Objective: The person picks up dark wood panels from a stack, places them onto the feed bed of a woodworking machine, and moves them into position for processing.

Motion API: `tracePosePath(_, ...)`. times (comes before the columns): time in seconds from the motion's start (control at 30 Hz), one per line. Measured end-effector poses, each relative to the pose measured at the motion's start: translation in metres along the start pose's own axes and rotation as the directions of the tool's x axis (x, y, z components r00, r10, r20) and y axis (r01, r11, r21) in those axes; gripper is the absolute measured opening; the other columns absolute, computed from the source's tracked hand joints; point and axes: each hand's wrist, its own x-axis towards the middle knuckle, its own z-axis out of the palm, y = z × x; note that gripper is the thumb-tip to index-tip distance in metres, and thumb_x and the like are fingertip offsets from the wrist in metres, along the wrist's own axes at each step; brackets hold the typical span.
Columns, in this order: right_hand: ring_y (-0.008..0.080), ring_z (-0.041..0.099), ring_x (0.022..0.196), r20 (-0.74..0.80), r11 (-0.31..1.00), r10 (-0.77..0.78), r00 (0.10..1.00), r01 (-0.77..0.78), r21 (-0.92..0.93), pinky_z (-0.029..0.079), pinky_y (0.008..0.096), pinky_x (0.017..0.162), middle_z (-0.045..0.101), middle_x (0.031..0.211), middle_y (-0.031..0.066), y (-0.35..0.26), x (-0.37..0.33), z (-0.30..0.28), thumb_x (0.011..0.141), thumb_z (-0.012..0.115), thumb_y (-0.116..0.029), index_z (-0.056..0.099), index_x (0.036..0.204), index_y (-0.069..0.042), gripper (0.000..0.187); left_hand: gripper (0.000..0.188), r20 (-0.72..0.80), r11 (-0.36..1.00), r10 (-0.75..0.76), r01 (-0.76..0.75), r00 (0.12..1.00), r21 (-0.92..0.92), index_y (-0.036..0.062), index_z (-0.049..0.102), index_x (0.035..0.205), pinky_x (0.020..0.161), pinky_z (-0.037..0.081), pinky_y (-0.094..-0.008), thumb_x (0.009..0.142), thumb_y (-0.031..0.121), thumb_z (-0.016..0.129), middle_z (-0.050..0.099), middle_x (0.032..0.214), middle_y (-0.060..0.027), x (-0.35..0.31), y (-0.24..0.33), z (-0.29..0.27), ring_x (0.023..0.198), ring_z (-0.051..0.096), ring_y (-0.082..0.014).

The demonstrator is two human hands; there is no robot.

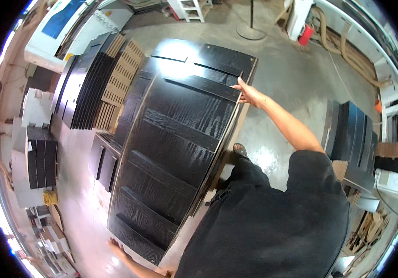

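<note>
A long black wood-grained panel (176,134) with raised cross strips lies across the middle, on top of other dark panels. My right hand (251,95) is at its far right corner, with thumb and fingers around the edge. Below the panel's near left end, my left hand (119,250) has its fingers stretched out and appears apart from the edge. Another black panel (217,52) shows past the far end, where a bright glare washes out part of the surface.
Stacked slatted boards (85,88) stand at the left, with black boxes (42,157) beyond. Dark panels (352,134) are stacked at the right. A round metal stand base (251,32), a red cylinder (306,35) and hoses (347,41) lie at the far side.
</note>
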Motion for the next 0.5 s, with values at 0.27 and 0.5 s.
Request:
tracePosePath(0.27,0.0299,0.027,0.152,-0.281,0.981,-0.189,0.941,0.191,-0.022,0.021,0.0420,0.125,0.030,0.164,0.0171,0.046,-0.100,0.072,0.106,0.028,-0.064,0.029,0.159,-0.002,0.081,0.055,0.461,0.695,0.514,-0.666,0.723,0.271,0.0019,0.048,0.150,0.119,0.029,-0.0376,0.108,0.039,0.045,0.053,0.149,-0.0166,0.051,0.266,0.293,0.141,0.046,-0.0294)
tracePosePath(0.5,0.0389,0.004,0.155,-0.090,0.946,-0.277,0.957,0.288,0.151,0.010,0.0421,0.126,0.008,0.164,0.0298,0.015,-0.118,0.107,0.101,0.058,-0.048,-0.002,0.156,0.011,0.100,0.077,0.870,0.862,0.193,-0.501,0.455,0.071,-0.0015,0.048,0.149,0.119,0.030,-0.0350,0.105,0.061,0.035,0.047,0.154,-0.0176,0.045,0.431,0.552,0.144,0.041,-0.0262)
